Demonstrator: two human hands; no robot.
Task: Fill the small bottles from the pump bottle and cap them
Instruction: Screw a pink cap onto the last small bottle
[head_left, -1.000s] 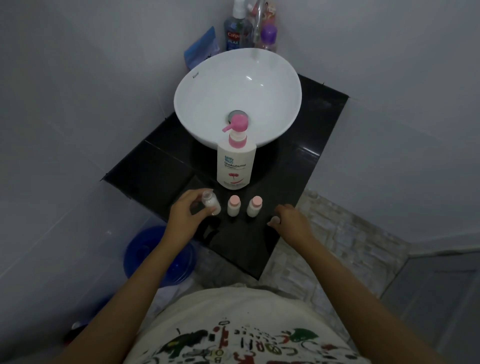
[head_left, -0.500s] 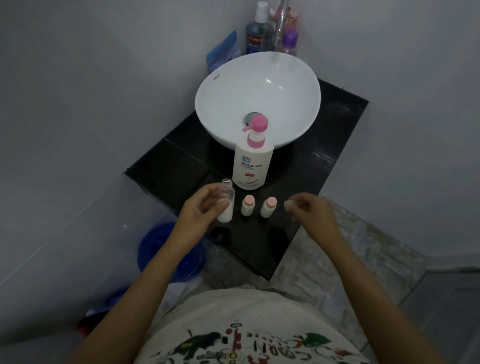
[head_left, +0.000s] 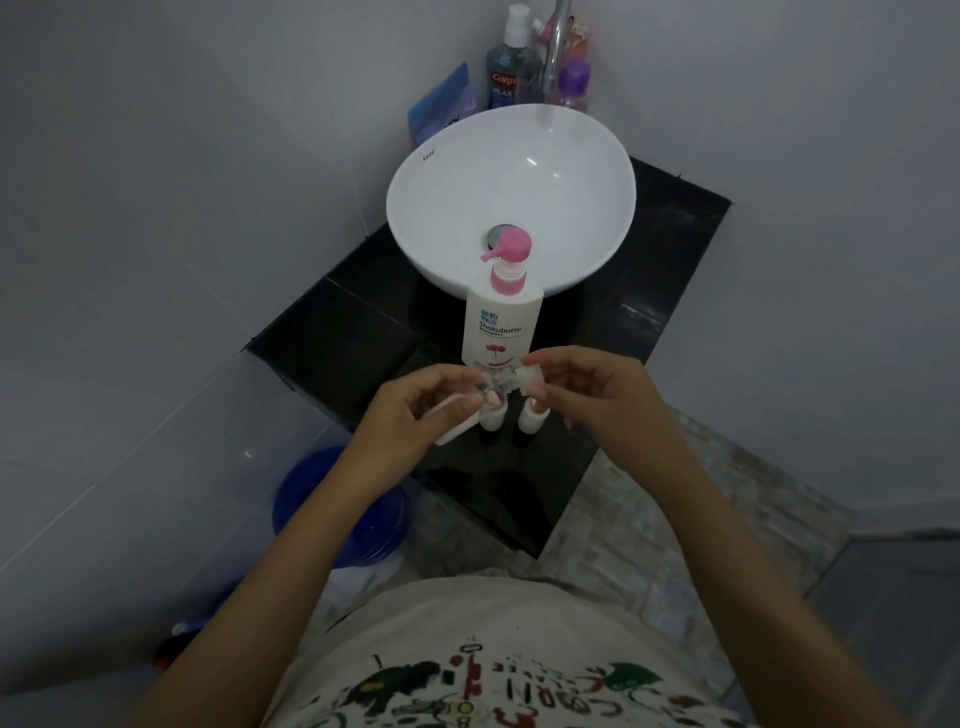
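The room is dim, with a cool grey cast. Soft light falls from above, leaving small bright glints inside the white basin (head_left: 511, 197) and a faint sheen on the black tabletop (head_left: 649, 291). Wide-angle distortion bends the wall lines toward the edges. Corners at 7 and 4 o'clock darken. The hands look slightly blurred.

Glossy white ceramic basin (head_left: 571, 171), polished black stone counter (head_left: 332, 353), clear plastic small bottle (head_left: 488, 387), smooth plastic pump bottle (head_left: 501, 325)
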